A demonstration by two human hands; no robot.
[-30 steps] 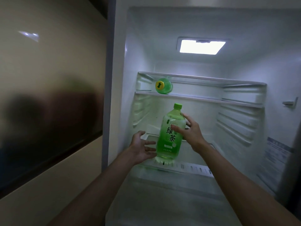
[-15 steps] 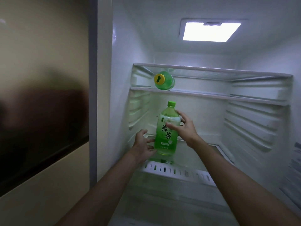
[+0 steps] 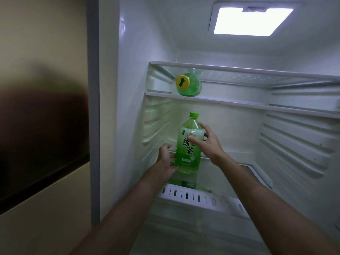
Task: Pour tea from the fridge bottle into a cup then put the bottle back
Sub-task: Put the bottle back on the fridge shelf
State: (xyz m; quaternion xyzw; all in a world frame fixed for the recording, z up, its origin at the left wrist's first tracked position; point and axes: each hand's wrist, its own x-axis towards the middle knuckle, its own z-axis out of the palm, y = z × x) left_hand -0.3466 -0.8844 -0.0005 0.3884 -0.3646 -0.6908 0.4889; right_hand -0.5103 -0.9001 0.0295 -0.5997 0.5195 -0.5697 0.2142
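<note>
Both forearms extended forward, bare. Right hand (image 3: pixel 206 142) wrapped round bottle (image 3: pixel 187 144) upper body; left hand (image 3: pixel 165 159) cupped against its lower side.

A bright ceiling lamp (image 3: pixel 253 21) inside the fridge is blown out to white and lights the far shelves, while the wall (image 3: pixel 42 89) on the left lies dim under a blurred shadow, and straight edges bow near the frame's borders.
</note>
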